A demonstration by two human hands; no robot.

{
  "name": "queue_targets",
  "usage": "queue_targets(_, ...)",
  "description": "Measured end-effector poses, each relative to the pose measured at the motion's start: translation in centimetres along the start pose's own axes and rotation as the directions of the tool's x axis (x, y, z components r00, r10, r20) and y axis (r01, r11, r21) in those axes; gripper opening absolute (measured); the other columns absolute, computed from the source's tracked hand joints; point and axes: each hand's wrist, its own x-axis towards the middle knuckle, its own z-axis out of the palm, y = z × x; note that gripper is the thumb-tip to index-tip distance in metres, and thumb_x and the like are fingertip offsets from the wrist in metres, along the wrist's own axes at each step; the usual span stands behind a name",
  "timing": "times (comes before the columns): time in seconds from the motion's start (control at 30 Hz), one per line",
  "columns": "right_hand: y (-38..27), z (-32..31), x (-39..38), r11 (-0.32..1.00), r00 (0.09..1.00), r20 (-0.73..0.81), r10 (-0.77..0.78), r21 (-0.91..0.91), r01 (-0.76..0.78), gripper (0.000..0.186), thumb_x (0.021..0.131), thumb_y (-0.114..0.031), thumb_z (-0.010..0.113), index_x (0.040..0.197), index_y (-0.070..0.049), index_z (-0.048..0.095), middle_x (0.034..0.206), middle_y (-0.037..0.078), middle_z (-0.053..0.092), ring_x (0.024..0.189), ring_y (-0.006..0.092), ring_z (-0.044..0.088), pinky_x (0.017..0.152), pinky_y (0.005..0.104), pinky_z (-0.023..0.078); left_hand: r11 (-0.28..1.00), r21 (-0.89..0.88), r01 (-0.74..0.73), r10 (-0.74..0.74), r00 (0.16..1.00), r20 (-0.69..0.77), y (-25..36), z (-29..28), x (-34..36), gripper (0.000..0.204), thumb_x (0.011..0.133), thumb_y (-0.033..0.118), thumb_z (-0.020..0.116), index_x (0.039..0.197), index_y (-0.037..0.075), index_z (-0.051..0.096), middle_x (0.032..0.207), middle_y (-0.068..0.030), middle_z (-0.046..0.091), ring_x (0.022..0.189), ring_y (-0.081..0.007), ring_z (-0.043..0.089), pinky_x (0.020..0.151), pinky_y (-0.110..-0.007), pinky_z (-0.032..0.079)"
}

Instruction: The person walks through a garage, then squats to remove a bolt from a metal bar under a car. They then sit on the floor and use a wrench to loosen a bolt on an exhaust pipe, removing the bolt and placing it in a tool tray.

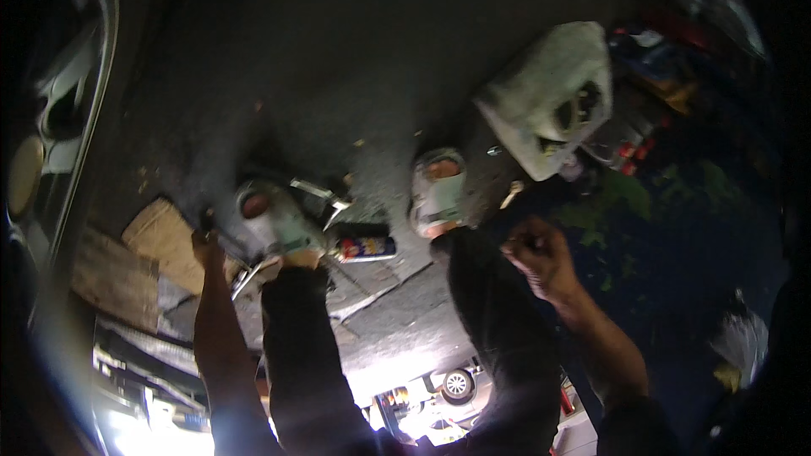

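Observation:
Low on the left, my left hand (208, 252) is closed on a dark-ended tool (208, 219) whose kind I cannot make out. It is beside my left sandal (275, 221), over a tan piece of cardboard (169, 241). A shiny metal tool (245, 280) lies just right of that wrist. My right hand (541, 260) is raised right of my knee, its fingers curled together; whatever they hold, if anything, is hidden. Between my feet are a spray can (367, 248) lying on its side and a metal hand tool (318, 192). My right sandal (438, 194) rests on the dark floor.
A dirty white cut-open container (549, 89) with things inside stands ahead on the right. Small metal pieces (511, 192) lie near it. A vehicle wheel (63, 118) rises at the far left, and a wooden board (117, 277) lies nearby. A clear plastic bag (742, 342) is at lower right.

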Motion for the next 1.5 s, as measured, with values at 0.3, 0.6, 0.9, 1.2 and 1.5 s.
queue_targets(0.3,-2.6,-3.7,-8.8,0.937,0.972,-0.006,-0.233,0.266,0.226,0.018,0.092,-0.013,0.075,0.092,-0.005,0.059,0.077,-0.003,0.056,0.067,0.0047,0.047,0.058,0.0234,0.037,0.870,0.027,-0.492,0.490,0.869,0.067,18.0,-8.0,-17.4,0.033,0.097,0.012,0.059,0.124,-0.002,0.047,0.108,-0.0338,0.061,0.102,-0.0520,0.061,0.087,-0.056,0.047)
queue_targets(0.6,-5.2,-11.6,-24.0,0.933,0.951,-0.120,-0.284,0.192,0.303,0.026,0.087,-0.022,0.079,0.084,-0.001,0.065,0.074,0.006,0.064,0.071,0.0147,0.057,0.067,0.0336,0.048,0.753,0.194,-0.629,0.518,0.749,0.414,44.6,-30.6,-46.8,0.037,0.099,0.036,0.058,0.113,0.002,0.062,0.100,-0.0259,0.071,0.095,-0.0442,0.068,0.082,-0.051,0.053)
queue_targets(0.9,-9.0,-25.3,-29.7,0.946,0.867,-0.412,-0.281,0.032,0.322,0.026,0.079,-0.020,0.081,0.089,0.001,0.072,0.085,0.017,0.075,0.076,0.0264,0.073,0.072,0.0378,0.057,0.511,0.007,-0.859,0.806,0.482,0.344,73.1,-46.4,-70.4,0.038,0.096,0.039,0.065,0.114,0.005,0.067,0.098,-0.0237,0.073,0.097,-0.0417,0.070,0.086,-0.048,0.054)
queue_targets(1.2,-11.2,-32.3,-29.5,0.898,0.750,-0.658,0.072,0.370,0.238,0.012,0.083,-0.011,0.070,0.086,-0.001,0.076,0.082,0.013,0.074,0.070,0.0263,0.068,0.064,0.0415,0.054,0.283,-0.277,-0.918,0.906,0.161,0.392,91.4,-50.5,-72.4,0.037,0.097,0.038,0.066,0.113,0.005,0.068,0.095,-0.0225,0.073,0.091,-0.0384,0.072,0.082,-0.046,0.055)
queue_targets(1.5,-21.8,-32.5,-27.5,0.798,0.717,-0.694,0.064,0.467,0.381,0.014,0.083,-0.010,0.068,0.082,0.001,0.075,0.070,0.008,0.067,0.058,0.0203,0.060,0.052,0.0397,0.045,0.177,-0.400,-0.899,0.942,0.037,0.333,111.0,-57.1,-70.3,0.033,0.095,0.033,0.069,0.109,0.003,0.070,0.095,-0.0180,0.074,0.087,-0.0310,0.072,0.079,-0.041,0.055)
